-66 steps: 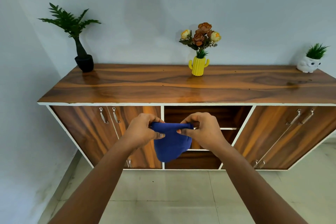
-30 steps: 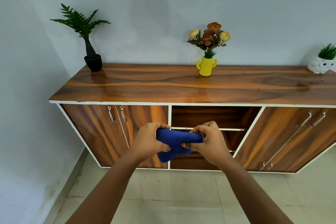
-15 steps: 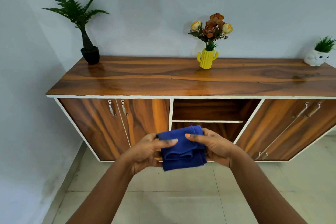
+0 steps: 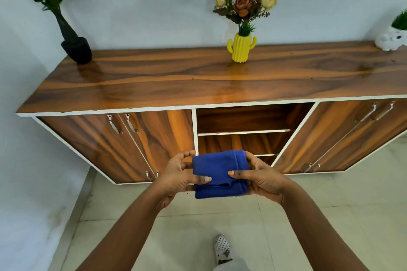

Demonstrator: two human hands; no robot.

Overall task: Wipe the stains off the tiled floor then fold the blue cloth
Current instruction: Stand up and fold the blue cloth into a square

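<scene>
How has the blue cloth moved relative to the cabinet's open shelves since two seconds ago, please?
Yes: the blue cloth has dropped from level with the open shelves to the cabinet's bottom edge, now folded flat between both hands.

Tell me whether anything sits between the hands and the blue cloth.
Nothing visible does. The left hand and right hand both hold the folded blue cloth directly, thumbs pressed on top, fingers wrapped round its edges. It is held in the air in front of the cabinet, above the tiled floor.
</scene>
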